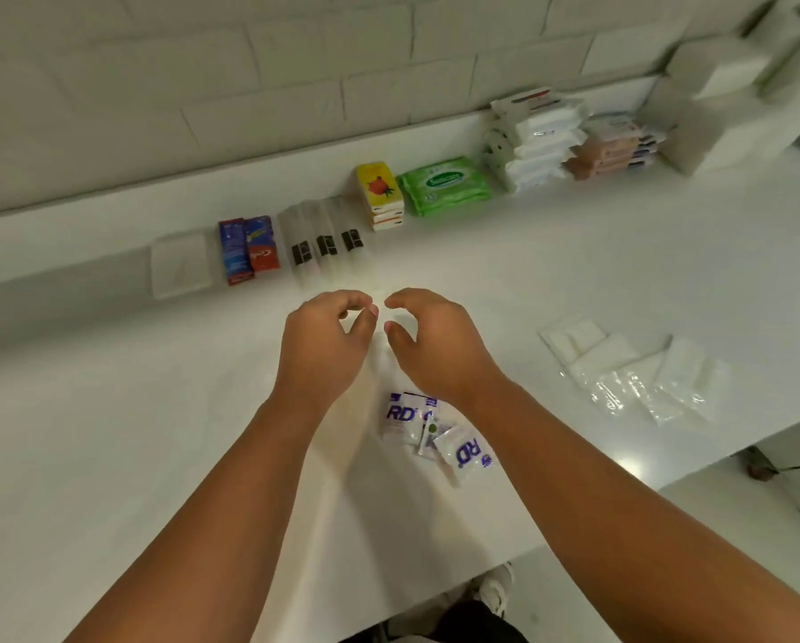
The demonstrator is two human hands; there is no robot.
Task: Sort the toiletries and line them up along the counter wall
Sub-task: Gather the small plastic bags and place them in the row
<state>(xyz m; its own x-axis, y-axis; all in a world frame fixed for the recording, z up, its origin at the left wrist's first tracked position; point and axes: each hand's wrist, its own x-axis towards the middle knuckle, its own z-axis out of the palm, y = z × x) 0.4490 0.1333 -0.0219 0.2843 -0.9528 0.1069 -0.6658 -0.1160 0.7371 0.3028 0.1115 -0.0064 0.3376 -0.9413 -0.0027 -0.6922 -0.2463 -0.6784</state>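
The left hand [323,336] and right hand [435,345] hover side by side at the centre of the frame, above the white counter [110,433]. Each grip is curled, thumb close to forefinger. A faint pale blur lies between them, so I cannot tell whether either grip pinches something clear or holds nothing.

Along the wall [203,85] a row stands from left to right: a flat clear packet [182,264], toothpaste boxes [249,250], sleeved toothbrushes [323,245], a stack of yellow boxes [380,192], a green wipes pack [444,185] and stacked white packs [537,141].

Unsorted goods remain in the lower half. A loose heap of sachets [435,433] printed "RD" lies just below the wrists, overlapping one another. Clear packets [630,368] with white contents sprawl at the right edge of the counter.

The sachets look light, thin and floppy, with slick film, and they will probably slide apart if scooped. Pinching each by a sealed edge, or squaring the heap between both palms first, seems the safest hold. The clear packets appear soft and glossy, so they are best taken by their seams.
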